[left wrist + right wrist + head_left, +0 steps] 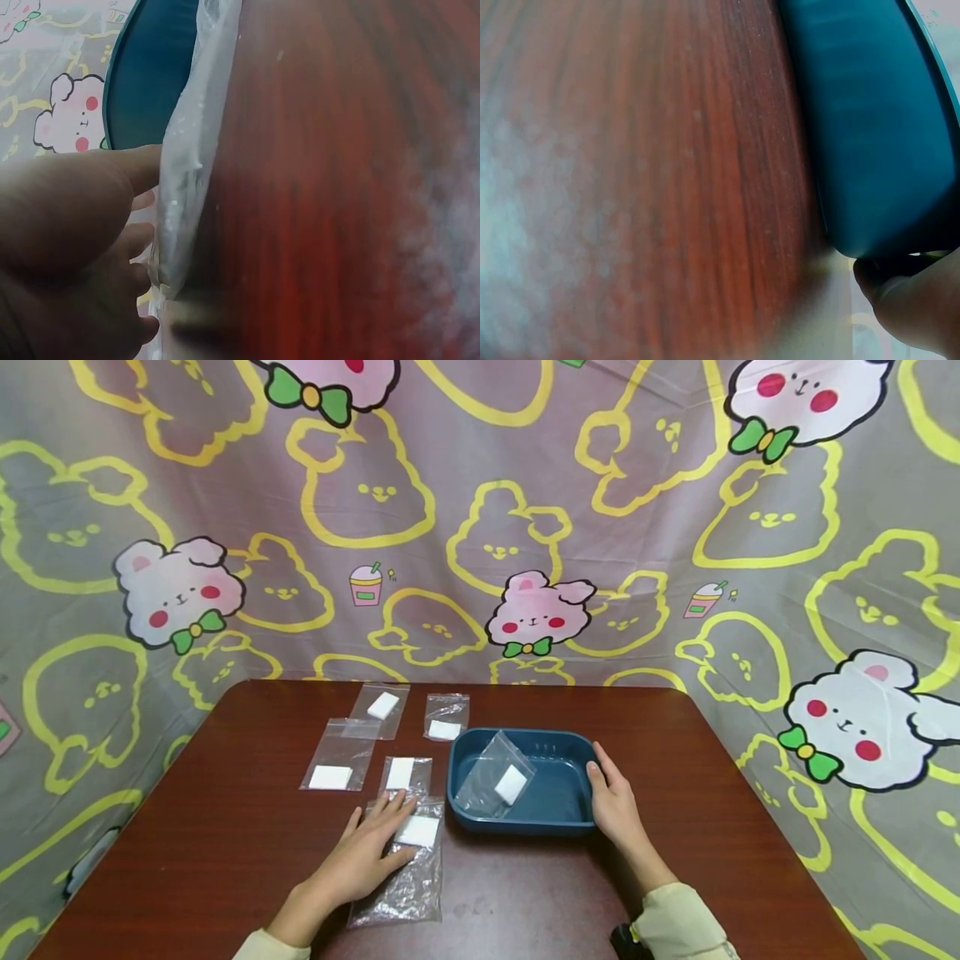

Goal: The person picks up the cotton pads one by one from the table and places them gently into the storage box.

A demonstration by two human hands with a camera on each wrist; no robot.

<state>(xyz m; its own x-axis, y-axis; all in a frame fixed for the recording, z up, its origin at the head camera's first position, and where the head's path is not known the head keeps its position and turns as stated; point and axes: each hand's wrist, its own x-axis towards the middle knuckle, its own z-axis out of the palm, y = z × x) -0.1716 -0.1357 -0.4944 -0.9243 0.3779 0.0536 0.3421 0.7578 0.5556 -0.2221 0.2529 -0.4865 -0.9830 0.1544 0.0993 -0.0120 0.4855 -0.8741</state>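
Observation:
My left hand (363,860) lies over a clear zip bag (412,889) with a white block (418,832) in it, fingers extended toward the bag behind. In the left wrist view, the thumb touches the edge of the crinkled plastic (187,165). At the right, my right hand (621,802) grips the side of a dark blue plastic basin (525,827), its thumb at the rim. Inside the basin, a clear zip bag (480,777) holding a white block (511,785) leans toward the left side. The right wrist view shows the thumb (915,300) by the basin's corner.
Just beyond the left hand is a small zip bag (420,774) with a white block. Farther back lie more such bags: one at the left (345,747), one behind it (367,702), and one near the basin (447,706). A patterned cloth (442,543) surrounds the brown table (225,827).

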